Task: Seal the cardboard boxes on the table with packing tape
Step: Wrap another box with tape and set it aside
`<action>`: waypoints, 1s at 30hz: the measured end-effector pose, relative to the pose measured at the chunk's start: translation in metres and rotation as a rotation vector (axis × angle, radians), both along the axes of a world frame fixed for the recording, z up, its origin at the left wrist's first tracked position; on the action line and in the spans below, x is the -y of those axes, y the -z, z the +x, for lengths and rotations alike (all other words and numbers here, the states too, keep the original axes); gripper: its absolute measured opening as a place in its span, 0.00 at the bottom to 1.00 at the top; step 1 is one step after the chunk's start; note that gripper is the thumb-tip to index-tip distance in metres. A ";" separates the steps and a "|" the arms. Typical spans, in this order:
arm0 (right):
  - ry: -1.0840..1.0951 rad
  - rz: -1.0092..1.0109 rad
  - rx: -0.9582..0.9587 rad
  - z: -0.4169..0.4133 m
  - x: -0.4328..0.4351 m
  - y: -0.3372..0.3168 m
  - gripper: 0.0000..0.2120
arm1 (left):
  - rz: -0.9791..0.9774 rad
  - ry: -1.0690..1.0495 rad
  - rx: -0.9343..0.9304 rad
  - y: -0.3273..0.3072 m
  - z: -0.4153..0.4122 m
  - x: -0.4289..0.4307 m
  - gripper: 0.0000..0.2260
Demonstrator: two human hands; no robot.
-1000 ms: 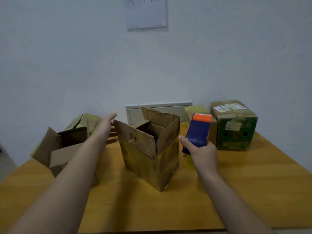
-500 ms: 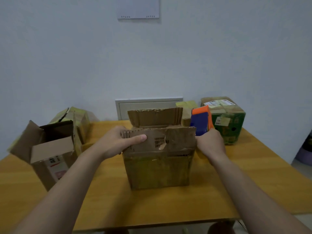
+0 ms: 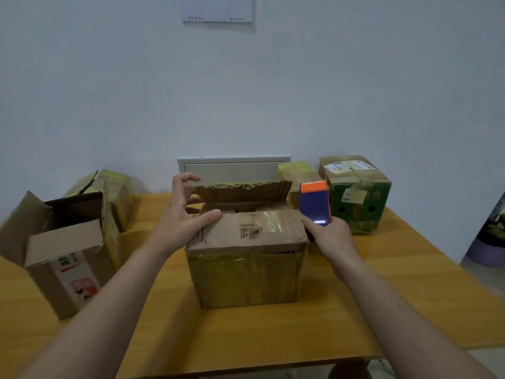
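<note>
Left hand (image 3: 181,222), fingers spread, has folded the brown cardboard box (image 3: 246,277) only half shut; right hand (image 3: 330,236) clamps the blue-orange tape dispenser (image 3: 314,205).

On your middle box (image 3: 246,277), the flap reads "NXM001", upside down, above a barcode. The green box (image 3: 358,206) tag shows "78".

Left hand (image 3: 179,216) splayed, right hand (image 3: 332,236) clenched.
</note>
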State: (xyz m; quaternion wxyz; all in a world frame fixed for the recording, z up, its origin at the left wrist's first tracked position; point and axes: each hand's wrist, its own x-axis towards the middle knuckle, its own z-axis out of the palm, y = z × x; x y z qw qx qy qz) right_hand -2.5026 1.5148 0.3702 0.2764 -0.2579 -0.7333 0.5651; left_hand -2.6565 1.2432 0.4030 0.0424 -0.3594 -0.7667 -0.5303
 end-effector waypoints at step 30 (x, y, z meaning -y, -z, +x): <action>-1.019 -0.029 0.089 -0.007 -0.002 -0.134 0.16 | 0.005 0.014 0.325 -0.003 0.048 -0.018 0.06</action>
